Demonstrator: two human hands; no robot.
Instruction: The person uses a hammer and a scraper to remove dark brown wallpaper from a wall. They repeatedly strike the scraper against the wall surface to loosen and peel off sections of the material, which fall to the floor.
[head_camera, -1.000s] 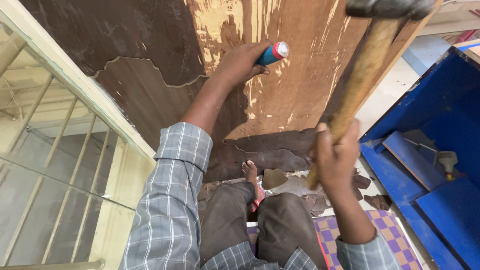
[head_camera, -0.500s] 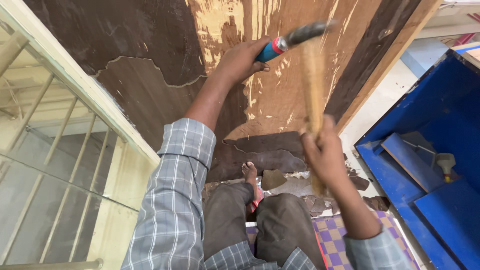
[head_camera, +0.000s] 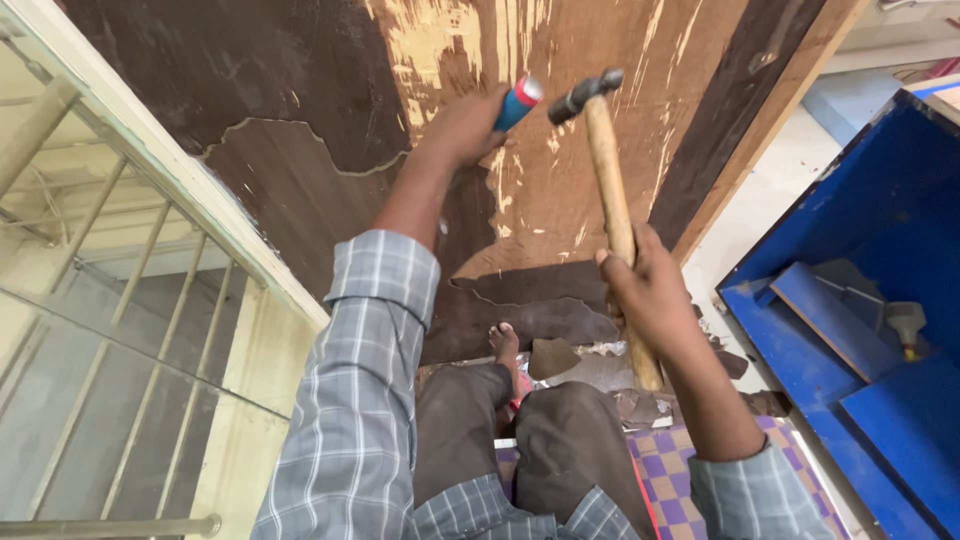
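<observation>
Left hand (head_camera: 462, 128): closed around a blue-and-red tool handle (head_camera: 518, 102), pressed against the wooden panel (head_camera: 590, 190).
Right hand (head_camera: 648, 290): gripping the wooden shaft of a hammer (head_camera: 612, 200), its metal head just beside the handle's red end, not touching.

A board (head_camera: 620, 150) is propped ahead. A chisel (head_camera: 516, 102) is held against it by the left hand (head_camera: 462, 128); the hammer (head_camera: 608, 190) is held just right of it. A railing (head_camera: 110, 330) is set left, a box (head_camera: 860, 330) right.
</observation>
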